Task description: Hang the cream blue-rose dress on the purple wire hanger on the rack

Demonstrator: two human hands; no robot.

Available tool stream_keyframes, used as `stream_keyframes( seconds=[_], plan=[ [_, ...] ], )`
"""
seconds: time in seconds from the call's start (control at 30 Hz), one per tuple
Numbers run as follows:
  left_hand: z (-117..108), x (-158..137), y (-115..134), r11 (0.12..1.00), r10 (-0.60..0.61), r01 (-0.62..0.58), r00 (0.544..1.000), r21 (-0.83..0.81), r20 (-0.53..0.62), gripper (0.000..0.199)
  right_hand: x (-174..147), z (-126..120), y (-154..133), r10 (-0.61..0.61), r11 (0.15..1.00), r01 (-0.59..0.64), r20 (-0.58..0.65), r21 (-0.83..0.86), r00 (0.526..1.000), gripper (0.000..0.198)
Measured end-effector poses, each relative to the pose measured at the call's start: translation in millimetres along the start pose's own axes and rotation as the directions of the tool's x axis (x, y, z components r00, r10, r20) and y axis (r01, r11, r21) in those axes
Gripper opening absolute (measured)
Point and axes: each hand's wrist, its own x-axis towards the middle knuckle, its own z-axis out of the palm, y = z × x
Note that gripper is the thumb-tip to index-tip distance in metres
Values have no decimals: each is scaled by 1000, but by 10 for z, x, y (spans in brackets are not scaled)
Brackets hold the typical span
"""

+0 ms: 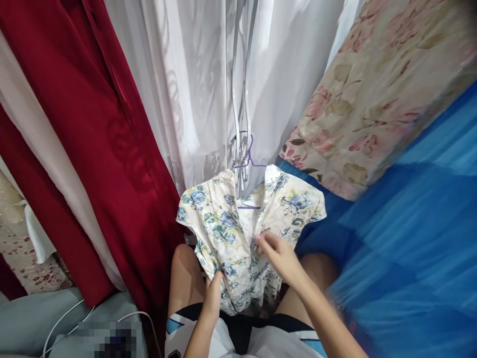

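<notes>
Floral blouse [231,233], cream with blue flowers, hung on a purple wire hanger [250,158]; hanger hook caught on a white metal scroll bar [241,99] directly above both hands. Hem of blouse gathered low, over the lap, between the two hands

Left hand [213,293]: closed around the bunched lower left edge of blouse, fingers curled into the fabric, thumb side up. Fabric held, not merely touched. Bare left knee [184,278] just outboard of this hand

Right hand [279,256]: fingertips [261,241] pressed together on the centre front of blouse, pinching a small fold near the placket. Palm turned down, wrist angled toward the lower right. Forearm partly blurred. Bare right knee [316,271] just behind and outboard of this hand

Above the hands: blouse shoulders and short sleeves spread to either side of hanger; neckline open at hanger bar

Farther above: white sheer curtain [186,89], hanging behind blouse and scroll bar

Up and to the left of left hand: dark red curtain [100,149], well apart from the fingers, with a pale drape beside it

Below and left of left hand: white cable [63,318] lying across a grey cushion [33,318]

Right of right hand: blue netting [410,238], near the forearm; contact not determinable owing to blur. Above that, a floral-print mattress [372,99], pink and olive on cream, well apart from the hand

Near edge, under both wrists: white shorts [261,343] with blue and black trim
</notes>
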Motion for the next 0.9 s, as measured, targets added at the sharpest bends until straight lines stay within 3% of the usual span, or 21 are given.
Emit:
stream_keyframes(
  seconds=[0.07,0.13,0.37,0.6,0.73,0.9],
  plan=[
    [-1,-88,86,1000,-13,12,1000,22,22,40,-13,234,163,121,992,-127,154,27,981,34],
    [-14,-170,167,999,-10,8,999,38,46,40,-4,392,285,165,981,-180,184,66,969,33],
    [-50,-376,157,994,97,-101,990,35,102,39,-135,615,303,235,946,-259,138,196,962,30],
    [-34,-408,-12,995,67,-71,996,66,67,36,-204,689,301,293,929,-281,-16,241,956,21],
    [-65,-376,-82,996,67,-69,997,48,40,35,-216,662,331,295,918,-292,29,268,955,18],
    [-107,-379,-166,998,33,-39,994,50,101,42,-262,646,249,212,906,-217,55,363,976,16]
  ],
)
